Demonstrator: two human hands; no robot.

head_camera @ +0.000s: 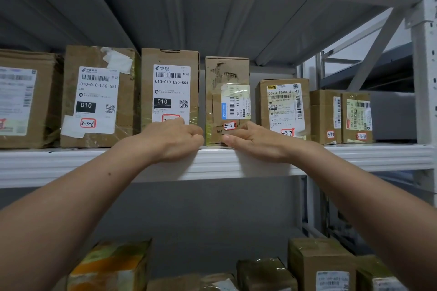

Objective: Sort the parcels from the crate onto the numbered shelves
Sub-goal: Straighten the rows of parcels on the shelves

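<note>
A tall brown parcel (227,82) with a red-bordered tag "3-3-8" stands upright on the white shelf (94,163). My left hand (172,139) is at its lower left edge, fingers curled into the gap beside it and covering the tag of the neighbouring "010" parcel (170,85). My right hand (255,142) holds its lower right corner, thumb against the front bottom and fingers along the side. The crate is out of view.
Parcels tagged 3-3-6 (97,97), 3-3-9 (283,104) and 3-3-11 (357,117) stand in the same row, with another box (21,99) at far left. A white upright post (425,78) bounds the right. More parcels (321,264) sit on the lower shelf.
</note>
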